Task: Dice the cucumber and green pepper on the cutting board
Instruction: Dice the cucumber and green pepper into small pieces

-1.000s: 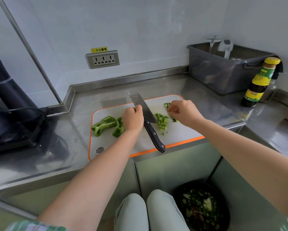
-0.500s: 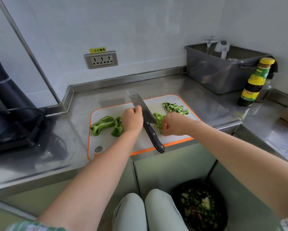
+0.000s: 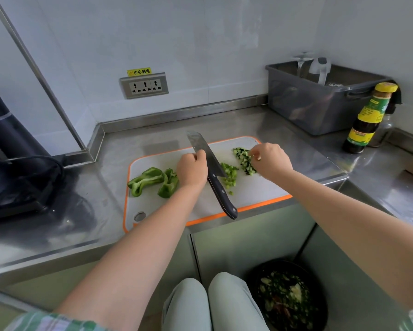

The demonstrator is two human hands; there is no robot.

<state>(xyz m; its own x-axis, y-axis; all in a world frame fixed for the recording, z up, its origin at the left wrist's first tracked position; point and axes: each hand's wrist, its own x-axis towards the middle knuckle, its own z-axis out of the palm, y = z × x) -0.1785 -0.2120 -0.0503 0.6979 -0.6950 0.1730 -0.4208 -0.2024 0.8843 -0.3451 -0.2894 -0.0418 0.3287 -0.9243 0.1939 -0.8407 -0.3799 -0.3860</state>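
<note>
Two piles of dice on white plastic cutting board with orange rim (image 3: 248,194), centre frame: dark-green diced cucumber pile (image 3: 244,161) at board's upper right, light-green diced pepper pile (image 3: 229,175) just left of it. Big uncut green pepper pieces (image 3: 153,179) on board's left half. Left hand (image 3: 192,170) curled, gripping steel kitchen knife with black handle (image 3: 212,169) by blade spine; handle pokes past board's front edge. Right hand (image 3: 271,161) pinching bits at cucumber pile's right edge.
</note>
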